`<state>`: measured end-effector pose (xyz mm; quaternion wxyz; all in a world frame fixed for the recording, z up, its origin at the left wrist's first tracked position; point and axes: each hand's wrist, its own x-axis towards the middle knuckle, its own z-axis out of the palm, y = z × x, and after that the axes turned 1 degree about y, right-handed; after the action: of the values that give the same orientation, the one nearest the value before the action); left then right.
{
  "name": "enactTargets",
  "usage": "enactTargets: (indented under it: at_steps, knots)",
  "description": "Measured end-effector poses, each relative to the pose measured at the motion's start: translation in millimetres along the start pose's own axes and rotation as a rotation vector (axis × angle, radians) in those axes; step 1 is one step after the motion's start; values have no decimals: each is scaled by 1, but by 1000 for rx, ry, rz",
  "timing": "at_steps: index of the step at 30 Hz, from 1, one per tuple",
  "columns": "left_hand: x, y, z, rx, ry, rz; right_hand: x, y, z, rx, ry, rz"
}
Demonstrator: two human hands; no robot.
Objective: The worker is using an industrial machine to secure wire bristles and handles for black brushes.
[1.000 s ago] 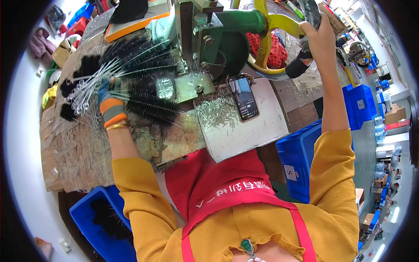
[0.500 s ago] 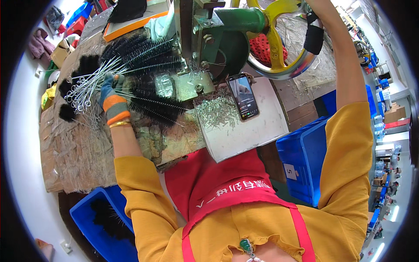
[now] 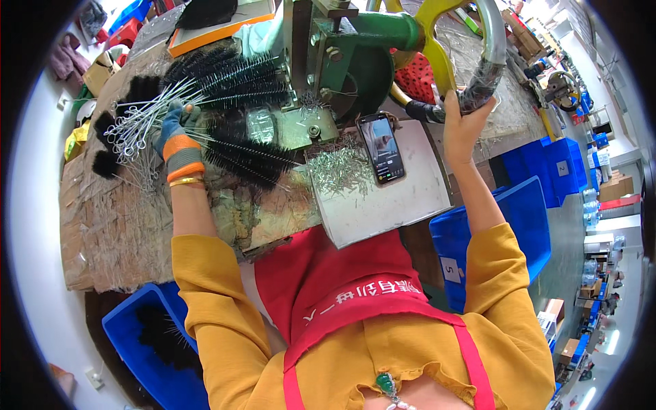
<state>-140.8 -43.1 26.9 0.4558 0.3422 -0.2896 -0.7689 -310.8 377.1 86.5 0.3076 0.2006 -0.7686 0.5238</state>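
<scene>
My left hand [image 3: 182,142], in a grey, blue and orange glove, is closed on the wire stem of a black bristle brush, low in a fanned pile of such brushes [image 3: 236,78]. Their looped metal ends [image 3: 130,133] point left and their bristles point right. My bare right hand [image 3: 465,130] grips the taped rim of a large handwheel [image 3: 488,75] with yellow spokes. The wheel joins a green hand press [image 3: 369,34]. Beside the brushes lies the press's metal base plate [image 3: 304,130].
A phone [image 3: 381,149] rests on a white board [image 3: 383,212] beside a heap of small metal clippings [image 3: 338,167]. Blue bins [image 3: 454,236] stand right of the bench, and another blue bin [image 3: 126,324] holding black brushes stands at lower left. An orange-edged box [image 3: 222,31] lies at the back.
My right hand has come down and nearer with the wheel rim, and the wheel has turned. My left hand stays at the brushes, almost unmoved.
</scene>
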Motion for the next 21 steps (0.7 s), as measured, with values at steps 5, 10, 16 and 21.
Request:
enactTargets:
  at_steps: [5,10,16,21]
  knots:
    - [2,-1,-19,-59,-169,-38,23,-44,-7,-138,1,-43]
    - [11,9,-50,-58,-497,-129,56,-65,-11,-195,-17,-113]
    - [7,21,-51,436,-492,105,93,-73,-11,-336,-92,-231]
    - [7,42,-25,362,-449,233,104,-76,-13,-284,-145,-184]
